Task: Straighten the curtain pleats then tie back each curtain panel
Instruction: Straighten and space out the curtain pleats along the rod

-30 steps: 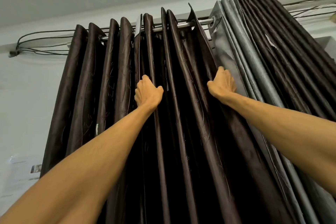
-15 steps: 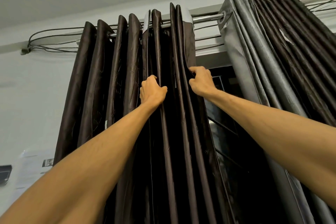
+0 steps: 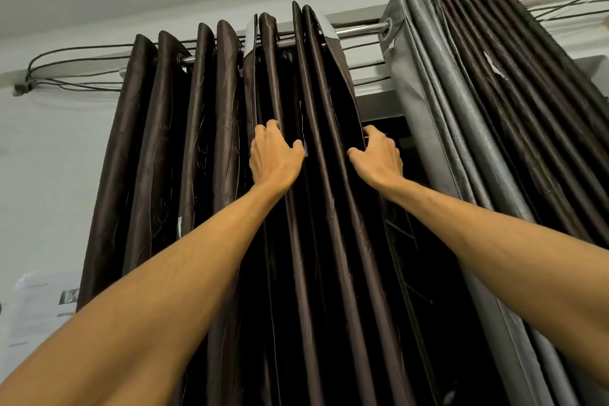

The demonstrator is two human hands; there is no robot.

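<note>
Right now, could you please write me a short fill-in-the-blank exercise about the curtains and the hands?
1. The left hand and right hand both grip the dark ____ curtain panel.
2. Both panels hang from one metal ____.
3. The other panel shows a ____ lining at its inner edge.

Missing words: brown; rod; grey.
</note>
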